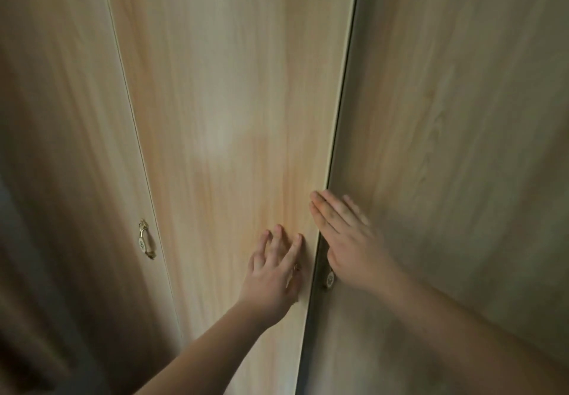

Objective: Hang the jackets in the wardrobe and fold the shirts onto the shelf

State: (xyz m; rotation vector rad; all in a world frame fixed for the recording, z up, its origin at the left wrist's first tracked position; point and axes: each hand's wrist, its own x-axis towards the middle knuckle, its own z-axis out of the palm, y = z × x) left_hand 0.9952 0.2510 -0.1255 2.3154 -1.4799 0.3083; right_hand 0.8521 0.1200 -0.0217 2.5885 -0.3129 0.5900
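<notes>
Light wood wardrobe doors fill the view. My left hand [275, 267] lies with straight, spread fingers against the middle door [221, 111], near its right edge. My right hand [348, 240] is flat, fingers straight, against the right door [446, 117], just above that door's small brass handle [328, 277]. The right door stands slightly proud of the middle one, with a dark gap between them. No jackets or shirts are in view, and the wardrobe's inside is hidden.
A third door panel [61, 117] is on the left, with an ornate brass handle [145, 239] near its right edge. A dark area shows at the lower left corner.
</notes>
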